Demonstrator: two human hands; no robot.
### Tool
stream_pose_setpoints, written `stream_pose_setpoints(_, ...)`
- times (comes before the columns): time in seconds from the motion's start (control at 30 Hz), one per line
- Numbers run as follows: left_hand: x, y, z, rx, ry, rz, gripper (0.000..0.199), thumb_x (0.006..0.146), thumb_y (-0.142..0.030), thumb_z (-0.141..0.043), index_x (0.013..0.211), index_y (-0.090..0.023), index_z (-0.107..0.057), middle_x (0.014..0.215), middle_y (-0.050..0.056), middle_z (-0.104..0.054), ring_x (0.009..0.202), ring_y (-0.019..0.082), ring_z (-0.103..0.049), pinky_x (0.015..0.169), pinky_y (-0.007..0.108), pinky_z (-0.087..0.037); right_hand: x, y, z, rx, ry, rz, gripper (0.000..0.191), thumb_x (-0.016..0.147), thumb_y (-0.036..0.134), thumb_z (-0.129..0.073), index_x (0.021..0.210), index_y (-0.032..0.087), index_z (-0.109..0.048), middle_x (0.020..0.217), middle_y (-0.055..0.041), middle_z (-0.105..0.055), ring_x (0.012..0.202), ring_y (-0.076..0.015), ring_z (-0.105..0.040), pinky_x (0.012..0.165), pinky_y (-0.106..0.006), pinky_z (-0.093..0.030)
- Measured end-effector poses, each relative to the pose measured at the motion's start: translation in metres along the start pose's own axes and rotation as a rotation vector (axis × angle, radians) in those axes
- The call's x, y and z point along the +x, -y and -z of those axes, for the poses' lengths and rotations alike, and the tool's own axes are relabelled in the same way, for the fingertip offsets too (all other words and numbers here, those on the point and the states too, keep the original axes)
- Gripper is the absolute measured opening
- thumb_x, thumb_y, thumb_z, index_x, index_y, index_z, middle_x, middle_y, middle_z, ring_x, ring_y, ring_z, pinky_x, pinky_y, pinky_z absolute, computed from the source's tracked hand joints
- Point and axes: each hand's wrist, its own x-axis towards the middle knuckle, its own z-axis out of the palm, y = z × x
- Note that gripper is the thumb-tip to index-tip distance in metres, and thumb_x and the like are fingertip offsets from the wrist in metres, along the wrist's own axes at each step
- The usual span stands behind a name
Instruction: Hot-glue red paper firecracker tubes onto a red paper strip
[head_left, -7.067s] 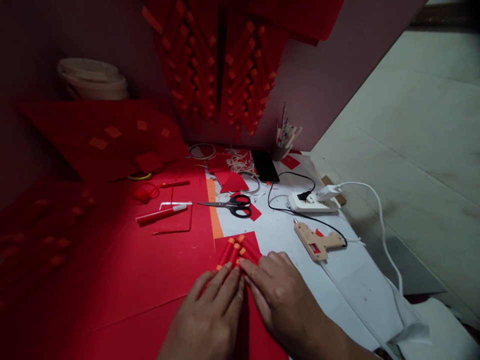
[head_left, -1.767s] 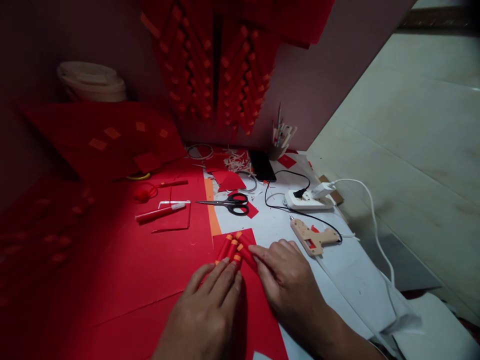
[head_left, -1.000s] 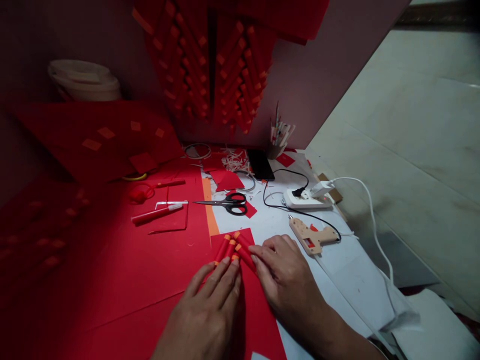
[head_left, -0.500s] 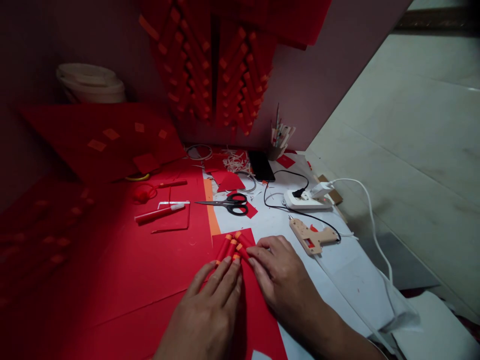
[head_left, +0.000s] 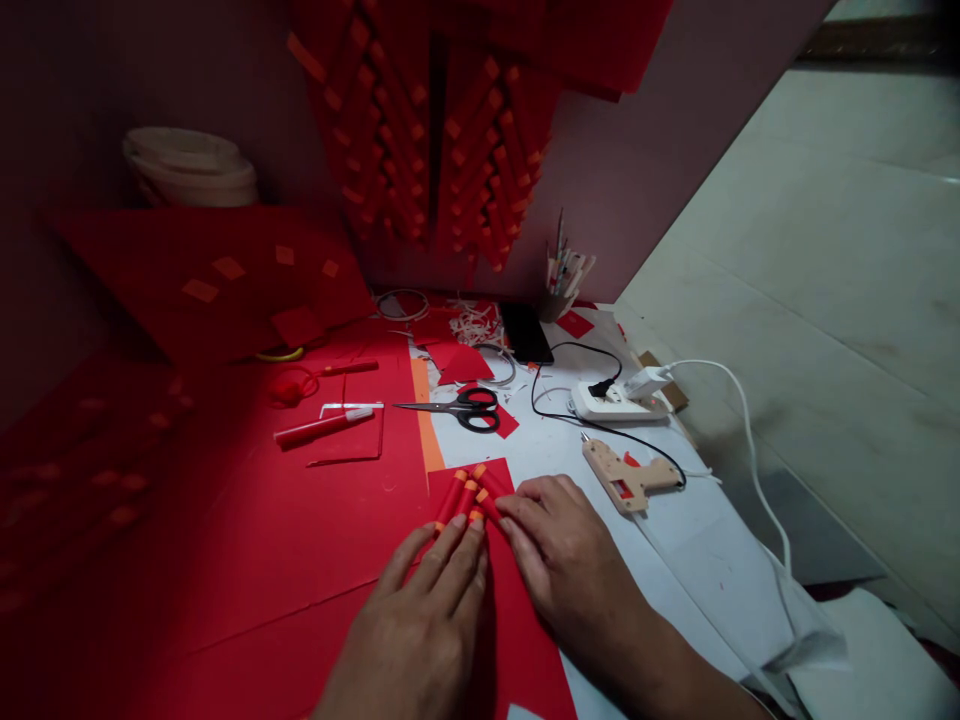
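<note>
Several red paper rolls with orange bands (head_left: 453, 497) lie slanted on a narrow red sheet (head_left: 525, 630). My left hand (head_left: 424, 615) rests over their lower ends, its fingers stretched out and its fingertips touching the rolls. On the right side, my right hand (head_left: 566, 555) has its thumb and forefinger closed around the edge of a right-hand roll (head_left: 489, 503). The lower parts of the rolls are hidden under my fingers.
Black scissors (head_left: 472, 408) lie beyond the rolls. A beige glue gun (head_left: 628, 478) and a white power strip (head_left: 619, 400) with cables are at the right. A red marker (head_left: 319, 428) lies left. Red rolls hang on the wall (head_left: 495, 170).
The whole view has shifted slightly, so things appear a little further right. Both hands keep nearly the same places on the rolls.
</note>
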Motion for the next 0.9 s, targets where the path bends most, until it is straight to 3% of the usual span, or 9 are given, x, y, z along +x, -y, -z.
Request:
stream_pose_setpoints(0.6, -0.0011, -0.0021, 0.0005, -0.042, 0.02, 0.031, 0.04, 0.096, -0.032, -0.05, 0.126, -0.016, -0.072, 0.138, 0.009, -0.068, 0.123, 0.026, -0.064, 0.108, 0.041, -0.045, 0.0004, 0.0007, 0.0006, 0.014, 0.014, -0.008, 0.024, 0.098, 0.01, -0.049, 0.111, 0.015, -0.068, 0.099, -0.0115, -0.064, 0.09, -0.026, -0.054, 0.079, -0.044, -0.052)
stream_pose_setpoints(0.77, -0.0013, -0.0021, -0.0007, -0.071, -0.058, 0.086, 0.037, 0.099, -0.032, -0.046, 0.12, -0.02, -0.074, 0.135, 0.002, -0.07, 0.121, 0.021, -0.066, 0.109, 0.034, -0.044, 0.0, 0.0008, 0.0007, 0.019, 0.006, -0.005, 0.024, 0.097, 0.009, -0.05, 0.11, 0.016, -0.068, 0.099, -0.011, -0.064, 0.091, -0.0254, -0.055, 0.079, -0.044, -0.052)
stream_pose_setpoints(0.9, -0.0013, 0.0038, 0.0073, -0.027, -0.159, -0.025, 0.039, 0.102, -0.026, -0.038, 0.118, -0.016, -0.073, 0.127, 0.004, -0.076, 0.113, 0.02, -0.07, 0.102, 0.034, -0.048, 0.0001, 0.0024, 0.0027, 0.056, -0.07, 0.035, 0.027, 0.096, 0.007, -0.05, 0.114, 0.018, -0.066, 0.098, -0.0094, -0.064, 0.09, -0.0238, -0.056, 0.078, -0.041, -0.052)
